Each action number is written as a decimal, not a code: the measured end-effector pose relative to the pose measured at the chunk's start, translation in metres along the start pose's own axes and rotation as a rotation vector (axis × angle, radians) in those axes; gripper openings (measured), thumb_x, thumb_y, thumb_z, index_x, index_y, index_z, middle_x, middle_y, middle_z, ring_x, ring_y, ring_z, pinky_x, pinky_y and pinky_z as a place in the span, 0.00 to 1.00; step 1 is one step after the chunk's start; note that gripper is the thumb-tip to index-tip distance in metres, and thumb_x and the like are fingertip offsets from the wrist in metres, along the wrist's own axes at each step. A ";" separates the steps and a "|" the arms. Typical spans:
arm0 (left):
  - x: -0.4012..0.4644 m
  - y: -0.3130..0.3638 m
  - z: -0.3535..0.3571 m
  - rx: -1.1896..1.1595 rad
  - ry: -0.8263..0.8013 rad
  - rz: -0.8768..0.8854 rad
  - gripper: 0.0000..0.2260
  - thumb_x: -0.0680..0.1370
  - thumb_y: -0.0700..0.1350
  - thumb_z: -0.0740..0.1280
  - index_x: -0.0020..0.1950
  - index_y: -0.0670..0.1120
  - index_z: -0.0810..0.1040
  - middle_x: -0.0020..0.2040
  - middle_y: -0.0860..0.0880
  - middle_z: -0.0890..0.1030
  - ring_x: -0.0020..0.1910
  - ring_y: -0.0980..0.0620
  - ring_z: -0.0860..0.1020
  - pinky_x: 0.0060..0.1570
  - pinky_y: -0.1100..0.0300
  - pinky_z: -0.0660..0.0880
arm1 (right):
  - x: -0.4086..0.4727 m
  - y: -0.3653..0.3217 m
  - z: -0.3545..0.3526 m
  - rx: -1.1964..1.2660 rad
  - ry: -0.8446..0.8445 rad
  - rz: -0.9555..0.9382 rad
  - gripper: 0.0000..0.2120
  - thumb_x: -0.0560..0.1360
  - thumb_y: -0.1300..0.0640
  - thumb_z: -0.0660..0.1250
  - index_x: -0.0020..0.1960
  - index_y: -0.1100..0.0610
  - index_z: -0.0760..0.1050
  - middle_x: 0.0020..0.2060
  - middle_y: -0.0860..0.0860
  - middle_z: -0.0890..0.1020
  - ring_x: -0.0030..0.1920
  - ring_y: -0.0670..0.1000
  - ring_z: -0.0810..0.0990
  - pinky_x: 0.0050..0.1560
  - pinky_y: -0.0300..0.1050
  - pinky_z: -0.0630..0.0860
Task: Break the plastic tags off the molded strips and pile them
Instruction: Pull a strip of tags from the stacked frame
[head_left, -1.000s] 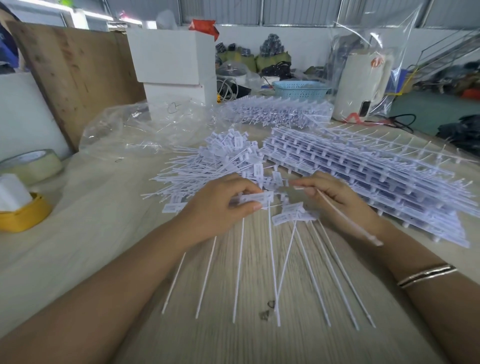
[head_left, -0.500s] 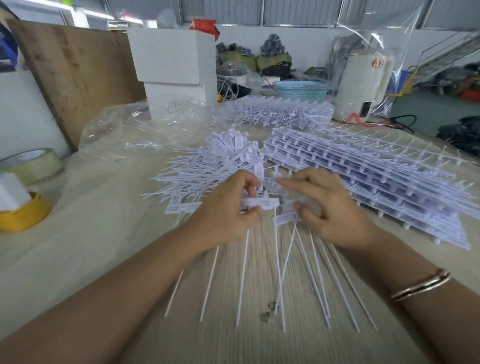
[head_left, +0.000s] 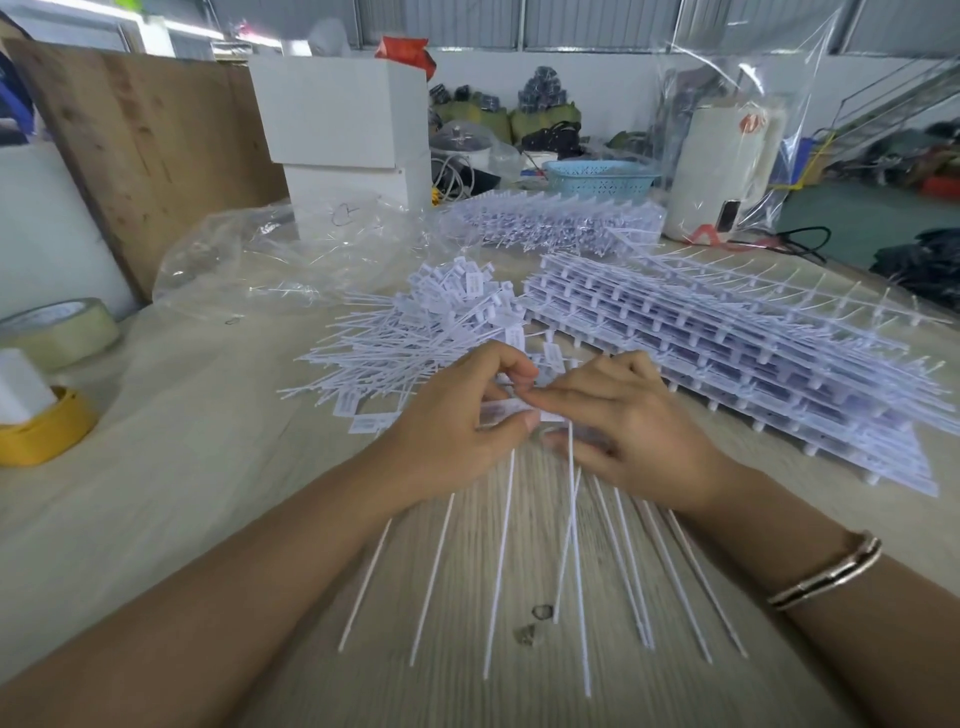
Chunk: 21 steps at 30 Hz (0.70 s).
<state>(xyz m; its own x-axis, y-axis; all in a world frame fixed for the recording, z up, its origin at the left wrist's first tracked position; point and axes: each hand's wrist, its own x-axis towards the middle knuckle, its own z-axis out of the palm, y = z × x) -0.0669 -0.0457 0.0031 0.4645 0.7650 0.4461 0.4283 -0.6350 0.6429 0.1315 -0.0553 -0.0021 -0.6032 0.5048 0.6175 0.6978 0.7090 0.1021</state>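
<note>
Both hands are pinching one molded strip (head_left: 524, 408) just in front of the tag pile (head_left: 415, 332): left hand (head_left: 462, 431) gripping its head bar, right hand (head_left: 623, 421) fingertips pinching beside it, tails trailing toward the person.

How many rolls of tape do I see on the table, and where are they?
2, both at the table's left edge: a pale roll of tape farther back, and a yellow roll of tape nearer, with a white block standing in it. Others may be hidden.
</note>
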 end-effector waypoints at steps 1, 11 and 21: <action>0.000 0.000 0.000 0.001 -0.020 -0.002 0.11 0.76 0.43 0.68 0.56 0.51 0.72 0.54 0.55 0.78 0.53 0.59 0.77 0.52 0.67 0.72 | 0.001 0.000 0.001 -0.010 0.032 -0.005 0.15 0.72 0.54 0.69 0.58 0.53 0.80 0.44 0.47 0.83 0.42 0.53 0.80 0.42 0.53 0.69; 0.003 -0.012 -0.013 0.017 -0.136 -0.036 0.04 0.77 0.49 0.67 0.47 0.49 0.78 0.38 0.47 0.79 0.38 0.47 0.76 0.37 0.57 0.69 | -0.004 0.004 0.001 0.119 0.140 0.134 0.14 0.76 0.49 0.62 0.53 0.53 0.82 0.40 0.47 0.84 0.40 0.52 0.79 0.44 0.50 0.63; 0.004 -0.018 -0.017 0.057 -0.037 0.035 0.04 0.77 0.50 0.64 0.49 0.52 0.77 0.36 0.58 0.77 0.33 0.58 0.73 0.35 0.63 0.68 | -0.006 0.012 -0.007 0.676 0.141 0.479 0.09 0.74 0.50 0.62 0.41 0.45 0.80 0.37 0.47 0.83 0.38 0.51 0.81 0.47 0.45 0.73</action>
<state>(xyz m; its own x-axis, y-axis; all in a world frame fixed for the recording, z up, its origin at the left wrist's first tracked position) -0.0856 -0.0296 0.0038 0.5074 0.7387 0.4436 0.4544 -0.6668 0.5907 0.1461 -0.0529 0.0007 -0.2153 0.7922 0.5710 0.4579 0.5984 -0.6575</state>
